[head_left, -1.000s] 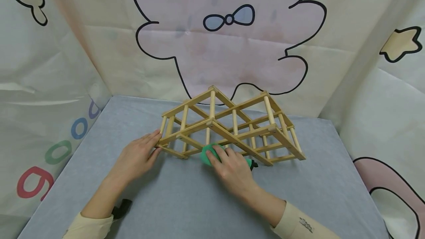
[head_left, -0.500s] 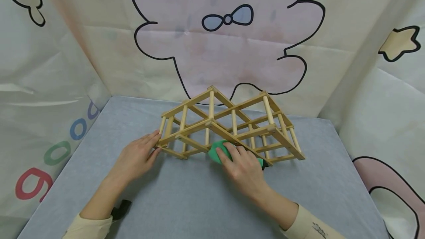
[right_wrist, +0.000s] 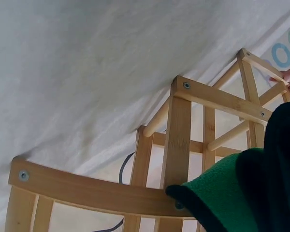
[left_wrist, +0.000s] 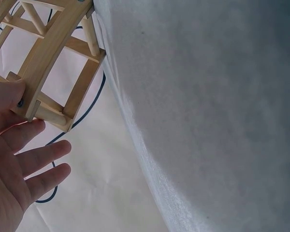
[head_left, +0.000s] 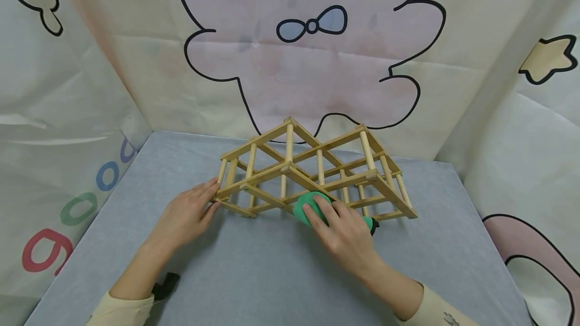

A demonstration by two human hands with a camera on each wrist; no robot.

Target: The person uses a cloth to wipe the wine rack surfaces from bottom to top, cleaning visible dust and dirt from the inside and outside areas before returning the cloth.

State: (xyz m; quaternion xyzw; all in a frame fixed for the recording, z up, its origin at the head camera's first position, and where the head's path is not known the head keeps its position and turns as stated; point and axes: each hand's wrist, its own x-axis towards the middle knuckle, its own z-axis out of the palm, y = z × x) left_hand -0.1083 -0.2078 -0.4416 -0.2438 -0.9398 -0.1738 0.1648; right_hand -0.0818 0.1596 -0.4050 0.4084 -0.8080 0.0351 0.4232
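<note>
Holding wooden rack [head_left: 300,177] — left hand [head_left: 188,215], green cloth [head_left: 299,210] — right hand [head_left: 346,235]

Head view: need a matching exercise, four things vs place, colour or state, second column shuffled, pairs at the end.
Things
1. rack
2. cloth
3. left hand
4. bow tie

Place, colour or state
A. green, held by the right hand
B. light blue, printed on the backdrop
C. wooden, standing on the table
D. gripping the rack's left end

Pairs: 1-C, 2-A, 3-D, 4-B
</note>
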